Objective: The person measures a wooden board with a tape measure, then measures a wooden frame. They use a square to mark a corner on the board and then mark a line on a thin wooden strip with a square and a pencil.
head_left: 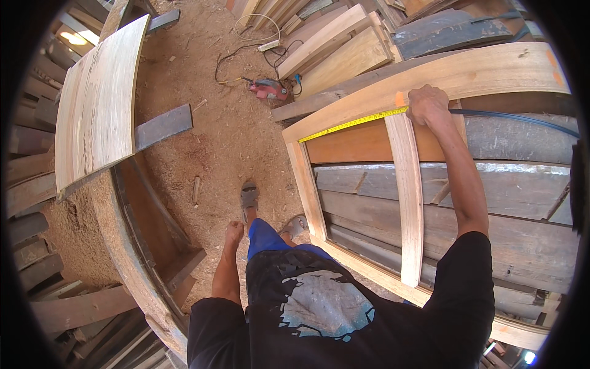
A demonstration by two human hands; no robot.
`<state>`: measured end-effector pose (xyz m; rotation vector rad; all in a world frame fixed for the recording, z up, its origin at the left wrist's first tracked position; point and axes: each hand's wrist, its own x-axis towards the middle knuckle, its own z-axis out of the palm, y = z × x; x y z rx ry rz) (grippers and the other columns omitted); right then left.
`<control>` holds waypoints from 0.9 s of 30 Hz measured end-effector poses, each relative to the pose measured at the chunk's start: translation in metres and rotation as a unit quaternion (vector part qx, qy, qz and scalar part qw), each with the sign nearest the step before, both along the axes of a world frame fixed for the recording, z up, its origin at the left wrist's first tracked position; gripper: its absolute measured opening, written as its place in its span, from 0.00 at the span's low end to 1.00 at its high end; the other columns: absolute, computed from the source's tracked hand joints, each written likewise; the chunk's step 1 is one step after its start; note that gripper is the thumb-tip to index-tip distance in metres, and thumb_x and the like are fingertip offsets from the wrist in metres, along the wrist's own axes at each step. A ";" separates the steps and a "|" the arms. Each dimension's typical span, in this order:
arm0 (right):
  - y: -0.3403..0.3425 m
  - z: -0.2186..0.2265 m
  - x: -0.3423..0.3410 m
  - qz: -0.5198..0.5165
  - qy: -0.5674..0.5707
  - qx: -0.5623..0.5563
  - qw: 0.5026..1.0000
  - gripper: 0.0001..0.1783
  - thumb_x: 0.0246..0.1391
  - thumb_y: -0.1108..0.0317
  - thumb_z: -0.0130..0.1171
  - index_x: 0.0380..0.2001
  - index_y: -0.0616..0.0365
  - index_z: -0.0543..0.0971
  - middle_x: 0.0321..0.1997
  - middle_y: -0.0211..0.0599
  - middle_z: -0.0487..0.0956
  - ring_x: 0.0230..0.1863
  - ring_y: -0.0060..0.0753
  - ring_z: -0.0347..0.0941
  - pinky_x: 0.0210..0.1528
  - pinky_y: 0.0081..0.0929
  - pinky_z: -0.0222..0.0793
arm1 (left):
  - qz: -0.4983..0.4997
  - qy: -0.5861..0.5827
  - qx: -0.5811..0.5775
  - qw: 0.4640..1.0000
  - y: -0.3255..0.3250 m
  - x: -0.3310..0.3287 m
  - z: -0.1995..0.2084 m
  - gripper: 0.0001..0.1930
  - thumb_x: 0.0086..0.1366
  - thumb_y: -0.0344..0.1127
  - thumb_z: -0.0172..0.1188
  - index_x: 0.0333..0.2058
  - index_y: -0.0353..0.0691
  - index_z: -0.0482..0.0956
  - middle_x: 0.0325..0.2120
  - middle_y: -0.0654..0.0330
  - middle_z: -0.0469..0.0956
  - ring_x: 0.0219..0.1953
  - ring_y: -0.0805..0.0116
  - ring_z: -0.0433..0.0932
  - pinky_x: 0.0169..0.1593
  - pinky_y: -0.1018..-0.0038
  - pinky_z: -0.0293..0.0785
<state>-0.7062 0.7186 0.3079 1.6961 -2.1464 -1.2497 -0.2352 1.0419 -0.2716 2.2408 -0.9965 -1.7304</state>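
My right hand (428,103) is closed at the far rail (491,77) of a pale wooden frame. From under its fingers a yellow tape measure (353,125) stretches left along that rail's inner edge to the corner. The tape's case, if it is in the fist, is hidden. Just left of the hand, an orange mark (399,98) shows on the rail. An upright crosspiece (405,197) of the frame runs from below the hand toward me. My left hand (234,234) hangs low at my side, fingers curled, with nothing visible in it.
A red power tool (268,90) with a cord lies on the dusty ground (209,117). At the left, a pale wooden panel (98,98) rests over dark supports (163,127). Boards (344,61) are stacked at the back. Grey planks (455,227) lie under the frame.
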 end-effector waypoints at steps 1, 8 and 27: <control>-0.001 -0.002 -0.002 0.005 -0.001 -0.004 1.000 0.16 0.54 0.65 0.59 0.45 0.52 0.86 0.50 0.44 0.84 0.55 0.42 0.80 0.54 0.36 0.76 | -0.002 -0.014 0.010 1.000 0.001 0.001 -0.002 0.23 0.63 0.48 0.57 0.48 0.35 0.82 0.44 0.40 0.83 0.51 0.45 0.82 0.56 0.59 0.76; 0.003 -0.003 -0.003 0.001 -0.005 -0.014 1.000 0.15 0.53 0.66 0.60 0.43 0.53 0.87 0.48 0.45 0.85 0.53 0.44 0.81 0.52 0.36 0.77 | -0.009 -0.005 0.042 0.999 0.000 -0.008 0.009 0.22 0.63 0.47 0.58 0.48 0.35 0.82 0.43 0.41 0.83 0.51 0.46 0.82 0.55 0.60 0.76; 0.013 -0.015 -0.005 -0.028 -0.049 -0.006 0.998 0.16 0.59 0.61 0.54 0.43 0.49 0.87 0.47 0.39 0.86 0.50 0.42 0.83 0.48 0.38 0.79 | 0.011 0.179 0.005 0.984 -0.042 0.028 0.029 0.16 0.69 0.44 0.58 0.40 0.34 0.78 0.28 0.58 0.78 0.23 0.69 0.76 0.25 0.71 0.72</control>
